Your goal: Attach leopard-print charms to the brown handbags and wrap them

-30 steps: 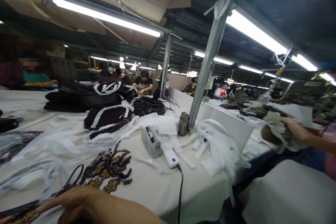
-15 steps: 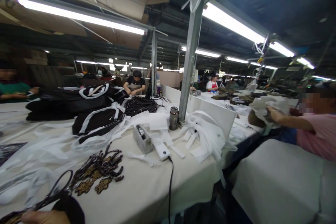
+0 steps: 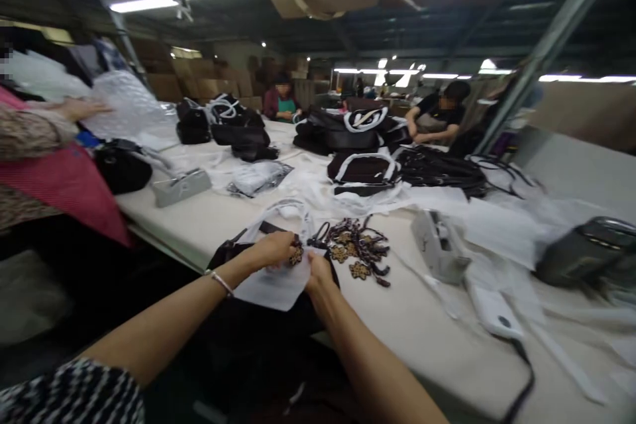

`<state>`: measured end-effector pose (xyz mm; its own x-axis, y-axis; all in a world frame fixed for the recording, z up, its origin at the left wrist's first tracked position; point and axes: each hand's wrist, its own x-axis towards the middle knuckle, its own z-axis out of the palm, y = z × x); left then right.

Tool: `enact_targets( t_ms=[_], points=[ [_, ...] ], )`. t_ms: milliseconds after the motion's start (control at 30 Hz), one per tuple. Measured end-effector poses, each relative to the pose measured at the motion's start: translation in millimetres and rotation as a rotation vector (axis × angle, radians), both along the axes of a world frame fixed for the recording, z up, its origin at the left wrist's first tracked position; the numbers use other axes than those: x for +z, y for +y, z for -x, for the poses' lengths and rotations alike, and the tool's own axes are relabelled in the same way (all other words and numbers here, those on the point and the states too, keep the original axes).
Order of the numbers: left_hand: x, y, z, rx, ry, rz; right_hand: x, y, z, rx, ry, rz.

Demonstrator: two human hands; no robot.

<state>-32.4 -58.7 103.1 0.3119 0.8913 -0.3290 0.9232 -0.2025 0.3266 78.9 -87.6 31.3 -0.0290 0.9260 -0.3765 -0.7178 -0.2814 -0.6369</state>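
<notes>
My view has swung left, exposing the work: left hand pinching a flower charm, right hand gripping a white sheet.

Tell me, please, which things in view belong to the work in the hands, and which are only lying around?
Seem to belong:
black bag
white sheet
spotted charm, at the left hand
matching charm pile, probably

Seem only lying around:
grey tape dispenser
white device with cord
plastic packet
</notes>
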Motion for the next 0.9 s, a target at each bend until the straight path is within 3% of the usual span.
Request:
enact_targets(
  t_ms=[133,333,600,900],
  points=[
    [-24.6,-18,8,0.028,0.005,-0.130,-19.9,5,-3,0.011,0.067,0.207],
    [-52.8,-50,13,0.028,-0.084,-0.254,-26.6,-1,-8,-0.002,0.097,0.309],
    [-60.3,-77,13,-0.097,0.114,-0.381,-26.7,-9,-4,-0.022,0.087,0.266],
    [-72.3,-91,14,-0.182,0.019,-0.376,-17.4,-17,-5,0.142,0.066,0.157]
  ],
)
